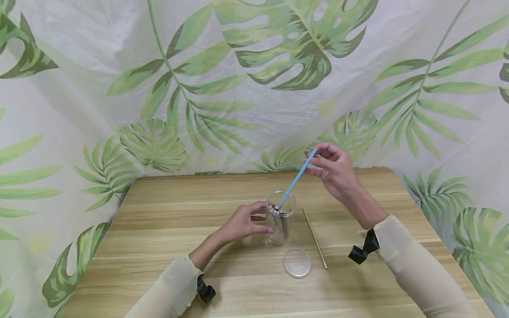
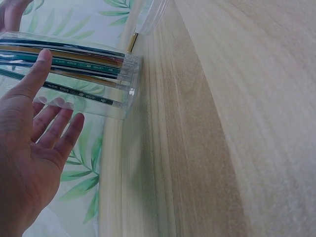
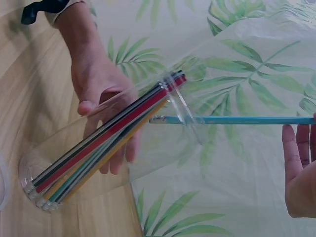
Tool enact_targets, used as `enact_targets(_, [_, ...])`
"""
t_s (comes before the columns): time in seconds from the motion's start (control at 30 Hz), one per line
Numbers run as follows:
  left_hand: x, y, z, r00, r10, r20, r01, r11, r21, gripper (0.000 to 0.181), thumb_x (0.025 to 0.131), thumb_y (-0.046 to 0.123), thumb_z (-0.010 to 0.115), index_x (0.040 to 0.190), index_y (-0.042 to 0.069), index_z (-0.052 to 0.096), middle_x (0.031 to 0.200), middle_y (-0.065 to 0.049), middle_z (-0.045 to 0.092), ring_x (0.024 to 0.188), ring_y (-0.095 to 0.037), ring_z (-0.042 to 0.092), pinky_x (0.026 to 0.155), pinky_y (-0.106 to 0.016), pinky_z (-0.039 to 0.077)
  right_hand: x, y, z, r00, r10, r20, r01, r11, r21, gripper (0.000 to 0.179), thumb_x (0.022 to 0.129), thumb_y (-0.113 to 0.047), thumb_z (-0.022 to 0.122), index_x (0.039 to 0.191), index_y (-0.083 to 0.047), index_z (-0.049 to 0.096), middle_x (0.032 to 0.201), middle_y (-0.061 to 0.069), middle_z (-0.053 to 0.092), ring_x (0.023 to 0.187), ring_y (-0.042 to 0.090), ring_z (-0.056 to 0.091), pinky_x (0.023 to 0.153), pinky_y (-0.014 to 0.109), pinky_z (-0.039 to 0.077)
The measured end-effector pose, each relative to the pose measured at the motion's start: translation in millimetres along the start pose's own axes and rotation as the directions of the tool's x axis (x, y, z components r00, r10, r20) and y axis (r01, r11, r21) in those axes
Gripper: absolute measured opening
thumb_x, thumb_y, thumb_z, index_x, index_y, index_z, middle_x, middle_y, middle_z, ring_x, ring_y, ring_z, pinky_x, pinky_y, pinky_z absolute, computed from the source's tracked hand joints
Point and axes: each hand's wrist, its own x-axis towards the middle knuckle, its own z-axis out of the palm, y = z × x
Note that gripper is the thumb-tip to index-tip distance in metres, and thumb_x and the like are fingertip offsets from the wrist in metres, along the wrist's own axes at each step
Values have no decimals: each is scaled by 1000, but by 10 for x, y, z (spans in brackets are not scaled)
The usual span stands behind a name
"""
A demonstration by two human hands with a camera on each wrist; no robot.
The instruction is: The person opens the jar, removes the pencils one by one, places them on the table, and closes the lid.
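A clear plastic cup (image 1: 274, 240) stands on the table, holding several pencils (image 3: 94, 143) in dark, red, green and yellow. My left hand (image 1: 241, 223) grips its side, thumb in front and fingers around the far side. Above the cup, my right hand (image 1: 336, 170) pinches a light blue pencil (image 1: 298, 177) near its upper end. That pencil slants down to the left, and its lower end is inside the cup's mouth, as the right wrist view shows too. The right hand's fingertips are partly cut off in that view.
A round clear lid (image 1: 297, 263) lies in front of the cup. To its right a gold-coloured pencil (image 1: 315, 239) lies on the wooden table (image 1: 159, 247). Behind the table hangs a leaf-patterned cloth (image 1: 222, 132).
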Motion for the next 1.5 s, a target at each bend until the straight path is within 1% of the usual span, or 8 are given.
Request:
enact_targets(0.17, [-5, 8, 0, 1000, -18, 4, 18, 1000, 13, 66, 83, 11, 92, 143, 6, 63, 141, -13, 68, 125, -37, 68, 108, -50, 58, 24, -93, -34, 998, -21, -53, 24, 997, 68, 37, 94, 21, 50, 93, -9, 71, 88, 4, 72, 82, 20, 75, 74, 36, 69])
enact_targets(0.47, [-11, 17, 8, 999, -36, 5, 36, 999, 11, 68, 82, 9, 92, 143, 4, 63, 142, -16, 66, 125, -38, 67, 109, -51, 57, 61, -278, -148, 988, -85, -128, 108, 976, 190, 26, 98, 16, 55, 95, -6, 68, 90, 5, 69, 81, 20, 73, 71, 31, 66])
enact_targets(0.67, [-1, 18, 13, 999, -45, 4, 45, 999, 3, 68, 81, 8, 92, 142, 3, 63, 143, -16, 66, 126, -40, 67, 110, -56, 56, 75, -351, -296, 982, -107, -158, 138, 970, 198, 26, 99, 17, 53, 96, -4, 69, 89, 6, 68, 80, 21, 73, 69, 30, 65])
enact_targets(0.8, [7, 12, 12, 999, -52, 3, 52, 999, 3, 68, 81, 8, 93, 142, 3, 63, 143, -14, 66, 126, -38, 67, 110, -54, 56, 66, -376, -423, 980, -88, -176, 124, 971, 203, 26, 99, 17, 54, 97, -3, 71, 87, 6, 68, 78, 21, 72, 68, 30, 64])
enact_targets(0.93, [5, 1, 5, 999, -51, 1, 51, 998, 20, 68, 81, 10, 93, 143, 5, 63, 143, -13, 67, 126, -37, 68, 109, -48, 58, 34, -369, -569, 984, -26, -177, 60, 980, 188, 26, 99, 17, 57, 96, -3, 72, 87, 7, 70, 79, 21, 71, 68, 30, 61])
enact_targets(1.17, [4, 17, -3, 998, -58, -2, 58, 998, 30, 69, 81, 11, 93, 143, 6, 63, 142, -12, 67, 125, -36, 68, 108, -42, 59, -57, -218, -825, 978, 135, -160, -129, 991, 49, 24, 100, 14, 61, 99, -4, 76, 91, 5, 73, 79, 15, 71, 71, 28, 64])
enact_targets(1.3, [-1, 31, -11, 998, -56, -2, 56, 998, 27, 68, 82, 11, 93, 143, 6, 63, 141, -13, 68, 125, -37, 68, 108, -45, 59, -109, -91, -936, 957, 231, -174, -248, 965, -82, 22, 102, 8, 63, 100, -9, 77, 92, 2, 74, 83, 13, 72, 75, 28, 66])
enact_targets(1.5, [-2, 43, -10, 999, -52, -2, 52, 998, 20, 68, 81, 11, 93, 143, 7, 64, 141, -13, 68, 125, -38, 68, 108, -46, 59, -209, 118, -1090, 923, 326, -204, -370, 895, -247, 20, 103, 3, 65, 103, -12, 77, 94, 0, 75, 88, 13, 73, 80, 29, 68])
